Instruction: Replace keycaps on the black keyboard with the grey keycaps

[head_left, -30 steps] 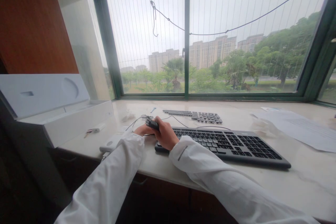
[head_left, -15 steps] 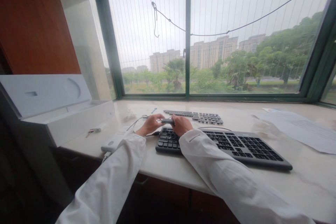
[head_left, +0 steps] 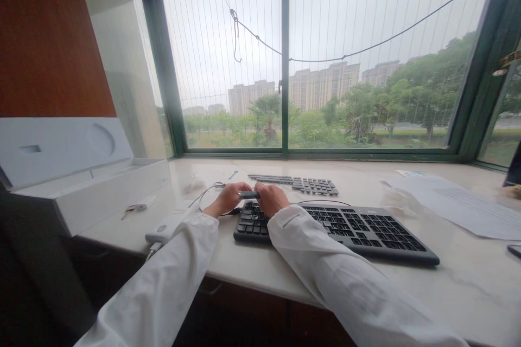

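My left hand (head_left: 226, 199) and my right hand (head_left: 272, 199) are close together above the left end of a black keyboard (head_left: 407, 254). Between them is a small dark oblong piece (head_left: 249, 195), pinched from both sides; its exact kind is too small to tell. The keyboard has caps on some keys at its left end, while much of the middle and right shows bare key sockets. Behind it, loose keycaps (head_left: 317, 186) are laid out in rows. My right hand and sleeve hide part of the keyboard.
On the left stands an open white box (head_left: 101, 200). A white device (head_left: 163, 232) with a cable lies near the front edge, and a small white object (head_left: 142, 205) beside the box. Paper sheets (head_left: 456, 200) lie at right; a dark flat object (head_left: 515, 250) is cut off there.
The view has swung a little to the right, so everything appears shifted left. Both hands still hold the dark piece, which is turned slightly and shows a lighter edge at its left end.
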Demonstrator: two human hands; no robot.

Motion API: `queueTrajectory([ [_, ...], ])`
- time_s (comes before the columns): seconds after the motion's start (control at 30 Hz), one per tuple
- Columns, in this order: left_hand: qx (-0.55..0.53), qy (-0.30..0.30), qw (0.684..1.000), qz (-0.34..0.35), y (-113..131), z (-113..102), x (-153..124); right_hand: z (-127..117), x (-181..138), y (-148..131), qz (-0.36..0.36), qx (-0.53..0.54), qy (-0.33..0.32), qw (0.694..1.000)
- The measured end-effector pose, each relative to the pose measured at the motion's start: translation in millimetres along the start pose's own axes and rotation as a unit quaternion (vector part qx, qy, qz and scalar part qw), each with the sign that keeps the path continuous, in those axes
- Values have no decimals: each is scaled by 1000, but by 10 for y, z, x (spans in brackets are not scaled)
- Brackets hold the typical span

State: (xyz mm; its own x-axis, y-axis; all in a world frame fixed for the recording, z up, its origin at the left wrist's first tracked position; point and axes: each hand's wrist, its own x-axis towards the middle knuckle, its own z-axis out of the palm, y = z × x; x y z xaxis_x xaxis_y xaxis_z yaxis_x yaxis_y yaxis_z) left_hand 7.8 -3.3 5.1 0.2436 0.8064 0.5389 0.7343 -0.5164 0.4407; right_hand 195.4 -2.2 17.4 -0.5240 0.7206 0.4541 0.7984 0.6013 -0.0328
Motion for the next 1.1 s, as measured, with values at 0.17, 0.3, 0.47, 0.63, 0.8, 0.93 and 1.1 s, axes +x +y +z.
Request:
queueTrajectory([
  [0.17, -30, 13, 999, 1, -43, 17, 11, -4, 2, 3, 6, -1, -12, 1000],
  [0.3, -46, 9, 999, -4, -49, 16, 12, -2, 2, 9, 9, 1, -15, 1000],
  [0.47, -52, -4, 999, -1, -8, 3, 8, -7, 1, 14, -2, 5, -3, 1000],
  [0.63, -55, -9, 998, -11, -7, 1, 16, -14, 4, 11, 6, 5, -5, 1000],
  [0.8, -63, 2, 998, 10, -14, 5, 13, -12, 17, 5, 35, 1, -10, 999],
  [0.93, -69, 19, 997, 20, 2, 2, 8, -8, 17, 5, 40, 0, -12, 999],
  [1.1, -56, 15, 998, 25, -20, 6, 3, -13, 1, 2, 24, 3, -15, 1000],
])
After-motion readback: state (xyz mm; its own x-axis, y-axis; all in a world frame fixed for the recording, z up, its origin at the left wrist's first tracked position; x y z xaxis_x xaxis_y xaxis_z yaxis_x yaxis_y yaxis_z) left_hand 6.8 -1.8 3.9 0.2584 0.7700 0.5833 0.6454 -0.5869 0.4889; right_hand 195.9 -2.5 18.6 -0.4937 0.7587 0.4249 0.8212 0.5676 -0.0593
